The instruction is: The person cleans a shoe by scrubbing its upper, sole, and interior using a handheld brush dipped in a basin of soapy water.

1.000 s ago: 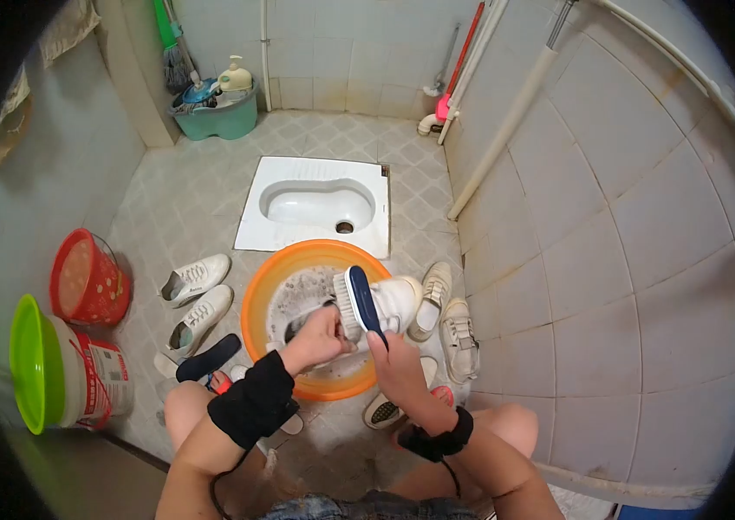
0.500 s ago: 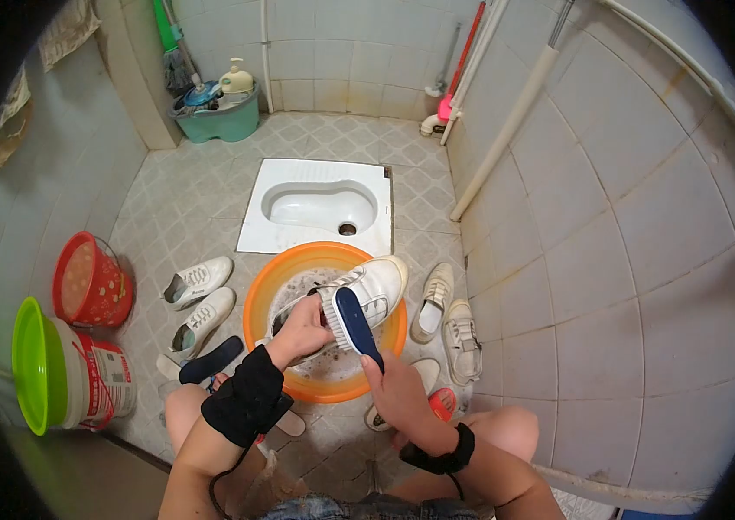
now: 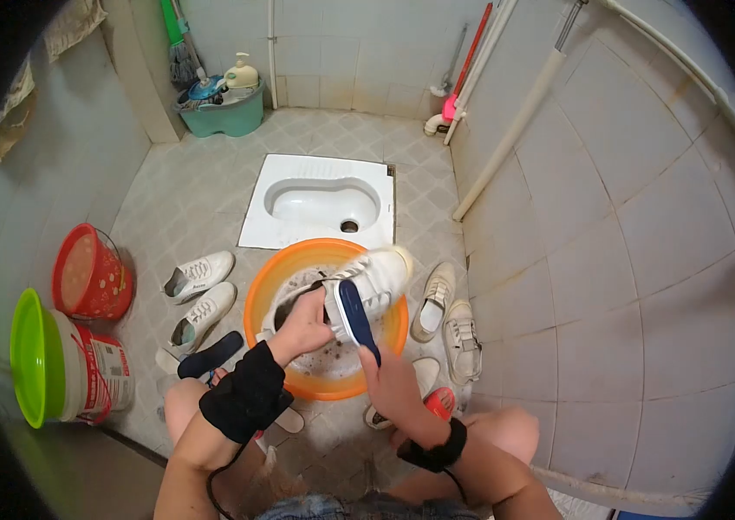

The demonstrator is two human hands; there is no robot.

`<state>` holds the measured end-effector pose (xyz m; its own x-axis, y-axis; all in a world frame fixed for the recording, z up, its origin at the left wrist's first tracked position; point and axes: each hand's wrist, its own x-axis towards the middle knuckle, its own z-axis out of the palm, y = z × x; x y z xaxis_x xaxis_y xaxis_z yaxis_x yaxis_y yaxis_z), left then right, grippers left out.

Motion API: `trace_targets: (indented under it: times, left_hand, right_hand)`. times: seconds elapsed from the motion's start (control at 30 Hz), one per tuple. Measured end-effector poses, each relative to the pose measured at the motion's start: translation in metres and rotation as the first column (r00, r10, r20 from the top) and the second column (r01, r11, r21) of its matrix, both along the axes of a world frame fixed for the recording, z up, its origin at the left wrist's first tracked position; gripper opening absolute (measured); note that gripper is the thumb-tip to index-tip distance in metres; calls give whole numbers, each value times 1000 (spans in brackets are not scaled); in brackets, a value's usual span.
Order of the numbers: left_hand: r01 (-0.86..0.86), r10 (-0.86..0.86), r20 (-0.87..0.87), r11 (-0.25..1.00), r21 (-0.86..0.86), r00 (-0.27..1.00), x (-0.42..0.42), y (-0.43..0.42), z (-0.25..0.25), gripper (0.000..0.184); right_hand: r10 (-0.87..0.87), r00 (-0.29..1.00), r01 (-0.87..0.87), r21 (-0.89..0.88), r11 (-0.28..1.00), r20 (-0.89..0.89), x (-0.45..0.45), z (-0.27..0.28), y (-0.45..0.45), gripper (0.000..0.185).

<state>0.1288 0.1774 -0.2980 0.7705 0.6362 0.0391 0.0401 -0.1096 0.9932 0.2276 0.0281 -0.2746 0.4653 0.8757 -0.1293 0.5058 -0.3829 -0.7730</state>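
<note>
My left hand [image 3: 302, 322] grips a white lace-up shoe [image 3: 378, 276] near its opening, above an orange basin [image 3: 252, 325]. The shoe's toe points up and to the right, past the basin's rim. In my right hand [image 3: 391, 380] is a brush with a dark blue back [image 3: 355, 314]; its white bristles lie against the side of the shoe. Sudsy water [image 3: 333, 360] shows in the basin under both hands. My left fingertips are partly hidden by the shoe and the brush.
White shoes [image 3: 200, 276] and a dark insole [image 3: 211, 354] lie left of the basin, more shoes [image 3: 433, 302] to its right. A squat toilet [image 3: 255, 227] is beyond. A red bucket [image 3: 90, 273] and a green basin [image 3: 29, 360] stand left, a teal mop bucket [image 3: 227, 119] at the back.
The shoe has been lifted and turned, so its laces and upper now show. My right hand and the brush have shifted slightly down and left, staying at the shoe's side.
</note>
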Motion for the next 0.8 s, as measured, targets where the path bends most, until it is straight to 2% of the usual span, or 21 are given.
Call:
trace_targets:
  times: [0.03, 0.07, 0.13, 0.17, 0.2, 0.23, 0.27, 0.33, 0.37, 0.4, 0.47, 0.5, 0.53, 0.6, 0.63, 0.67, 0.73, 0.77, 0.8]
  left_hand:
    - [73, -65, 45, 976, -206, 997, 1, -5, 1, 38]
    - [81, -72, 48, 975, -208, 996, 4, -13, -2, 38]
    - [176, -203, -363, 979, -107, 909, 7, -30, -11, 38]
    - [180, -204, -363, 979, -101, 909, 8, -34, -27, 38]
    - [130, -170, -278, 979, -159, 945, 9, -33, -50, 38]
    - [80, -126, -194, 970, -229, 973, 9, -33, -55, 39]
    - [77, -123, -194, 971, -227, 973, 7, -29, -59, 39]
    - [9, -25, -108, 989, -146, 994, 8, -19, -36, 22]
    - [-55, 15, -150, 962, -268, 989, 7, -17, -3, 23]
    - [-61, 22, -146, 960, -274, 989, 6, -16, -7, 23]
    - [-23, 5, -116, 987, -160, 993, 4, -10, -17, 28]
    - [10, -26, -126, 993, -120, 992, 3, -6, -15, 34]
    - [10, -25, -130, 993, -116, 991, 3, -5, -13, 34]
    - [6, -16, -45, 979, -204, 999, 5, -6, -6, 37]
    - [-28, 25, -22, 981, -194, 999, 7, -7, -4, 37]
    - [-25, 21, -24, 981, -193, 999, 6, -9, -9, 37]
    - [-90, 82, -87, 991, -96, 993, 5, -15, -12, 35]
    - [-137, 134, -106, 990, -22, 985, 5, -16, -3, 37]
    - [-131, 128, -97, 991, -20, 987, 7, -15, -4, 37]
  right_hand:
    - [-5, 1000, 5, -6, 1000, -1, 3, 0, 9, 39]
    - [-48, 999, 48, 19, 999, 24, 9, -2, 23, 40]
    - [-100, 994, 97, 55, 994, 54, 18, -10, 33, 40]
    - [-101, 985, 97, 38, 995, 137, 22, -16, 35, 38]
    - [-105, 971, 102, 22, 995, 214, 23, -18, 39, 37]
    - [-94, 972, 98, -11, 995, 216, 19, -17, 33, 37]
    - [-91, 972, 95, -9, 995, 216, 16, -15, 28, 37]
    - [-99, 995, 97, 74, 993, 21, 14, -9, 13, 37]
    - [-90, 996, 88, 66, 994, 25, 13, -6, 6, 37]
    - [-45, 999, 43, 40, 998, 26, 13, -3, -2, 36]
    - [0, 1000, 0, 16, 1000, 25, 10, 5, -12, 36]
    - [5, 1000, -5, -50, 999, -7, 7, 10, -16, 36]
    - [7, 999, -11, -114, 993, -41, 6, 12, -18, 37]
    - [12, 999, -16, -117, 993, -30, 5, 13, -16, 37]
    - [17, 1000, -18, -121, 992, -13, 5, 14, -13, 37]
    - [13, 1000, -15, -120, 993, -14, 6, 11, -8, 37]
    - [-103, 995, 102, 48, 994, 11, 7, -2, 7, 37]
    - [-113, 993, 113, 50, 992, 17, 7, -8, 13, 37]
    - [-118, 991, 116, 27, 993, 57, 5, -12, 21, 37]
